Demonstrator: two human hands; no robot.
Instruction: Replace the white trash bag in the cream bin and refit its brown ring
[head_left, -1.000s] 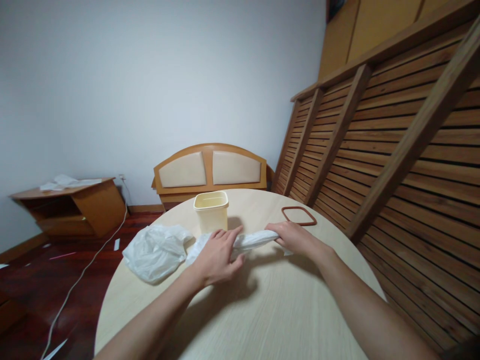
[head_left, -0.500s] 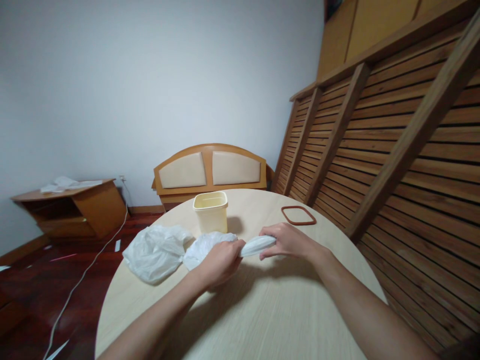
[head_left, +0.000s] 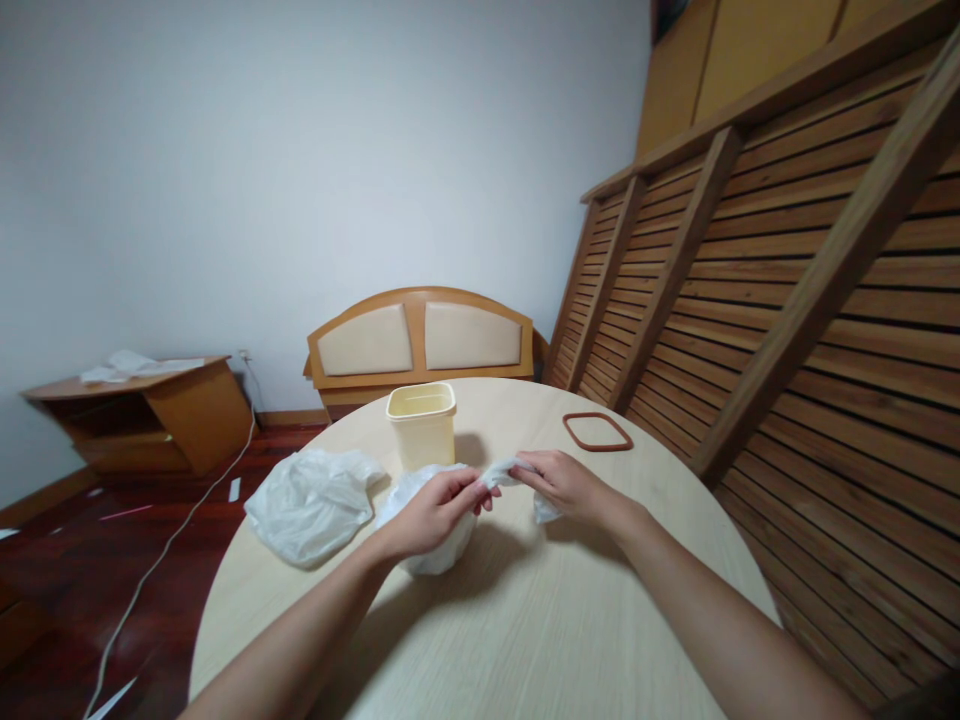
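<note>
A white plastic bag (head_left: 442, 552) is stretched between my two hands above the table. My left hand (head_left: 442, 508) is closed on its gathered part, with the bulky portion hanging beneath and behind the fingers. My right hand (head_left: 566, 485) grips the twisted end, and a short tail of plastic pokes out below it. Just beyond the left hand stands a pale yellow square tub (head_left: 424, 430), open at the top. To the left lies a second crumpled white plastic bag (head_left: 311, 510). A brown rounded-square ring (head_left: 598, 432) rests flat beyond my right hand.
Everything sits on a round light wood table (head_left: 570, 620). Behind it is a padded headboard (head_left: 418, 340). A slatted wooden panel (head_left: 750, 330) leans along the right. At left, a low cabinet (head_left: 187, 420) holds papers, and a white cable (head_left: 172, 545) runs over the floor.
My hands have come slightly closer together. The bag's stretched part between them is shorter and more crumpled, and a tail now shows below my right hand.
</note>
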